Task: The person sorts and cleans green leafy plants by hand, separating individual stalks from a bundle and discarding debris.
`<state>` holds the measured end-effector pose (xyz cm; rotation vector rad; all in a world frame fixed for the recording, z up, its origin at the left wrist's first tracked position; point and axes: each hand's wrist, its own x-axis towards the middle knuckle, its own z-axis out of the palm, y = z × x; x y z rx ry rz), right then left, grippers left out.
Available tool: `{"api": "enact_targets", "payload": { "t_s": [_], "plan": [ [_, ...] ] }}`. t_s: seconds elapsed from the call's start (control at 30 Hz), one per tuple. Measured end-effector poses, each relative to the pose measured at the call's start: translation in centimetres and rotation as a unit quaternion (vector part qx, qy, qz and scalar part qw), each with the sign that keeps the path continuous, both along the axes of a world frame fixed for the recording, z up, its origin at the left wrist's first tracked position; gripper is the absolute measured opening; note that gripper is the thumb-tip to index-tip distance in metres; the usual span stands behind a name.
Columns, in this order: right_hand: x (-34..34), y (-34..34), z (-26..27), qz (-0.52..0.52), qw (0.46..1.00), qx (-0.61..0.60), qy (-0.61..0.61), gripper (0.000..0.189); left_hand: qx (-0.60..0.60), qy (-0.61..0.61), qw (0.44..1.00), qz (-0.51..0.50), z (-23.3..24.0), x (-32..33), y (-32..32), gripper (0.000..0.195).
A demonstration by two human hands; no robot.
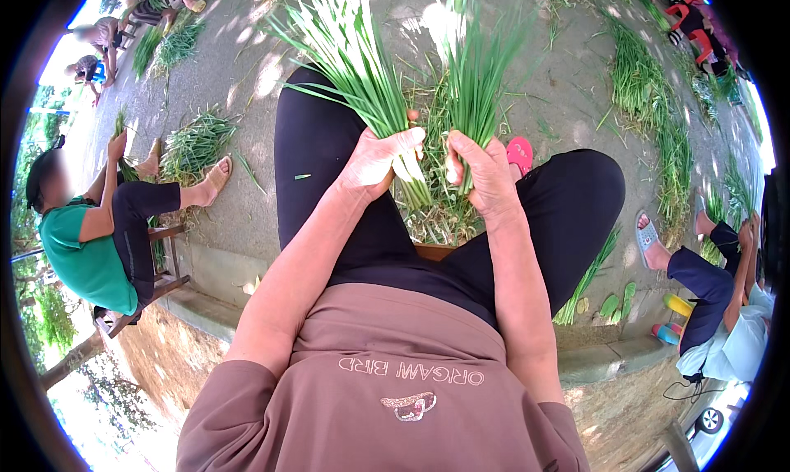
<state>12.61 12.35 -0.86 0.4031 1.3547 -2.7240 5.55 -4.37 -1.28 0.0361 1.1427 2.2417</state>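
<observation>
My left hand (384,162) is closed around a thick bunch of long green leaves (352,64), likely garlic chives, their pale cut ends pointing down toward my lap. In my right hand (481,169) is a second, slimmer bunch of the same leaves (475,89), upright, with its stem ends showing below the fist. The two bunches are apart, held above and between my knees. Beneath them a heap of loose leaves and trimmings (441,216) lies on the ground between my legs.
Piles of leaves lie on the pavement at the left (196,140) and right (639,83). A small bunch (589,277) rests beside my right leg. Co-workers sit on both sides, one on a wooden stool (168,280). A low concrete kerb (586,364) runs behind me. More people are farther off.
</observation>
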Motion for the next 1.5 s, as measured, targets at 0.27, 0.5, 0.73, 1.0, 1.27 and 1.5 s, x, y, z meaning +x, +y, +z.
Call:
{"api": "enact_targets", "payload": {
  "t_s": [0.27,0.5,0.73,1.0,1.27,1.5],
  "plan": [
    [0.0,-2.0,-0.4,0.054,0.963,0.244,0.099,0.032,0.031,0.011,0.999,-0.02,0.6,0.2,0.2,0.042],
    [0.2,-0.9,0.3,0.09,0.987,0.128,-0.017,0.02,0.042,-0.006,0.999,-0.032,1.5,0.4,0.1,0.045],
    [0.4,-0.6,0.1,0.074,0.995,0.066,0.0,0.019,0.027,0.011,0.999,-0.039,0.9,0.1,0.0,0.038],
    [0.3,-0.4,0.2,0.048,0.998,0.043,-0.006,0.018,0.038,0.001,0.999,-0.01,0.4,0.0,0.0,0.028],
    [0.0,0.0,-0.3,0.015,0.999,-0.036,-0.014,0.017,0.021,-0.026,0.999,-0.004,0.3,-0.1,-0.2,0.035],
    [0.0,0.4,0.0,0.039,0.998,-0.031,-0.033,0.021,0.01,-0.002,1.0,0.004,0.1,-0.1,-0.1,0.038]
  ]
}}
